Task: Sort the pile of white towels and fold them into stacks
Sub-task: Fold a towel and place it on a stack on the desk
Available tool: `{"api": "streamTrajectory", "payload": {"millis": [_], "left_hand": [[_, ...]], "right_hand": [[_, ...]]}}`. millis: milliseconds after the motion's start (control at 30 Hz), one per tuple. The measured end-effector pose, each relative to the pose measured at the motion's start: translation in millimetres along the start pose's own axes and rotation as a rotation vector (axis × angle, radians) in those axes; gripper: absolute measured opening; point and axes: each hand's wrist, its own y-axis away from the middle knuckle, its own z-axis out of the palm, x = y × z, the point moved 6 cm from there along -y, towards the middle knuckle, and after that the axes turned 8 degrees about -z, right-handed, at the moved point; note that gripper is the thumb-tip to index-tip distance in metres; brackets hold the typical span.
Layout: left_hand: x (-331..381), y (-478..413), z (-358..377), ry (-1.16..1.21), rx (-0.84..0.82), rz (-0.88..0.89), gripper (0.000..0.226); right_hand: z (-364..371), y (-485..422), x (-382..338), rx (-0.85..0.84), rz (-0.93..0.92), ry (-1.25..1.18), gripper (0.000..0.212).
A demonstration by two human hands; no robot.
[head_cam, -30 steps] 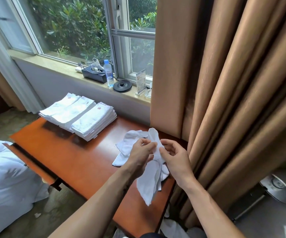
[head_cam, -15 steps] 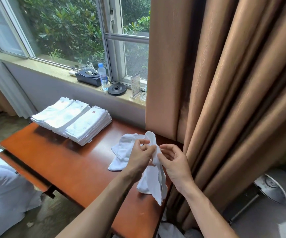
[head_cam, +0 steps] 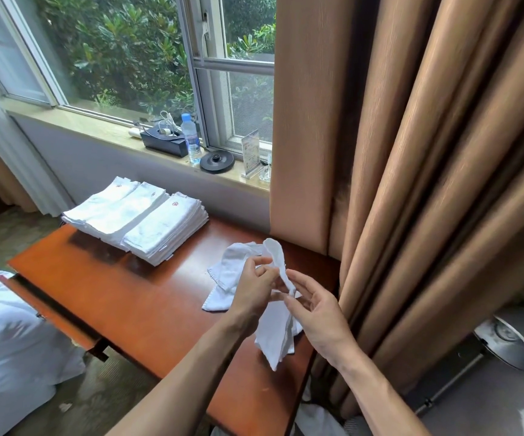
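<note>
Both hands, left hand (head_cam: 256, 289) & right hand (head_cam: 315, 313), are pinching a white towel (head_cam: 278, 333) hanging limp above the bench (head_cam: 147, 306) at 5 o'clock; folded stacks (head_cam: 138, 218) at 10. Light, floppy cloth, so probably best gripping corners/hem.

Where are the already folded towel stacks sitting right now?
In the head view, the folded towel stacks sit at the far left of the wooden table, below the windowsill.
</note>
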Motion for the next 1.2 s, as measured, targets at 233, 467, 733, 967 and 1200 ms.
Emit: {"api": "streamTrajectory", "payload": {"millis": [233, 467, 733, 967, 1200], "left_hand": [[-0.2, 0.7, 0.8, -0.017, 0.048, 0.021, 0.033], [-0.3, 7.0, 2.2, 0.035, 0.089, 0.012, 0.032], [-10.8, 10.6, 9.7, -0.108, 0.023, 0.017, 0.035], [-1.1, 23.2, 14.8, -0.269, -0.031, 0.235, 0.06], [17.0, 20.2, -2.1, -0.259, 0.176, 0.345, 0.037]], "right_hand": [[-7.1, -0.7, 4.6, 0.025, 0.004, 0.076, 0.038], [-9.2, 3.1, 3.5, 0.005, -0.005, 0.152, 0.036], [-10.0, -9.6, -9.2, 0.058, -0.03, 0.126, 0.029], [-6.6, -18.2, -15.3, 0.005, 0.002, -0.021, 0.031], [-3.9, -23.0, -30.6, -0.116, 0.062, -0.205, 0.039]]}}
